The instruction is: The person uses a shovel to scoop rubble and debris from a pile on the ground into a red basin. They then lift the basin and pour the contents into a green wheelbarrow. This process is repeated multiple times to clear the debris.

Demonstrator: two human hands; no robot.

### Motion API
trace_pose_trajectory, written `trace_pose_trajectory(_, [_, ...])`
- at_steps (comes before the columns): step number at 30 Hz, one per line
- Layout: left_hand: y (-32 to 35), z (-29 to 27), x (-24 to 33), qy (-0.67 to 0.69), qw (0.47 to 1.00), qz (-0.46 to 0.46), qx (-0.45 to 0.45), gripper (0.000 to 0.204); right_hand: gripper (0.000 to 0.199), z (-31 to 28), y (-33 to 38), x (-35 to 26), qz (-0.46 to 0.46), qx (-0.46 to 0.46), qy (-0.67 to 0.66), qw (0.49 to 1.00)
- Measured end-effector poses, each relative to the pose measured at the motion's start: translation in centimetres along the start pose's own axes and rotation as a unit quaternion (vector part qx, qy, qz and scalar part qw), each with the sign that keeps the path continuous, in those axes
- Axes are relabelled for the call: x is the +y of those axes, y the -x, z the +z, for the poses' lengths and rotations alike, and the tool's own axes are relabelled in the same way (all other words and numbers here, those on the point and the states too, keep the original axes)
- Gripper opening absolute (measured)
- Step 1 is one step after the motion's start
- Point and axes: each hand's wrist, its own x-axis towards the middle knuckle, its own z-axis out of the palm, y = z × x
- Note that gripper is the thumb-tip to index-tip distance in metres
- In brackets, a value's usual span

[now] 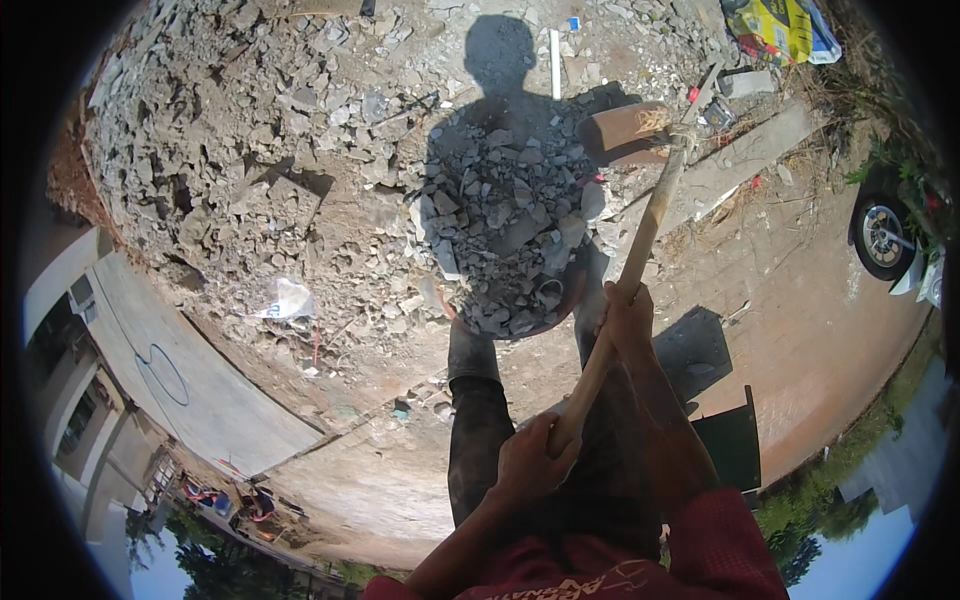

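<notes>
My left hand (537, 458) is wrapped round the lower end of a wooden handle, close to my body. Farther up the same handle, my right hand (628, 322) is closed on it. The handle belongs to a hoe (650, 215), whose broad rusty blade (625, 133) is raised out to the right of the rubble. In front of my legs sits a round pan (573, 304), heaped with broken grey rubble (510, 215). Most of the pan is hidden under the pieces; only part of its near rim shows. My shadow falls across the heap.
Broken concrete (260, 130) spreads over the ground ahead and left. A long board (750, 160) lies at the right, below a yellow bag (775, 30). A motorbike wheel (882, 237) stands far right. Near my right leg is a dark green panel (730, 445).
</notes>
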Motion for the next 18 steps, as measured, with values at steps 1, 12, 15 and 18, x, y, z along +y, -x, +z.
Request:
trace_pose_trajectory(1, [-1.6,1.7,3.2,0.054,0.998,0.017,-0.009,0.046,0.025,-2.5,-3.6,-3.1,-0.017,0.02,0.034,0.999])
trace_pose_trajectory(12, [-7.4,2.3,-9.0,0.099,0.989,-0.11,0.024,0.032,0.038,-15.0,-14.7,-17.7,-0.093,-0.126,-0.028,0.987])
trace_pose_trajectory(15, [-9.9,1.0,-14.9,-0.031,0.976,-0.143,0.164,0.028,0.057,-19.1,-22.7,-7.6,-0.098,0.004,-0.07,0.993])
trace_pose_trajectory(18, [-9.2,2.3,-18.4,-0.088,0.966,-0.118,0.213,0.022,0.086,-8.6,-26.0,0.5,0.064,-0.01,0.198,0.978])
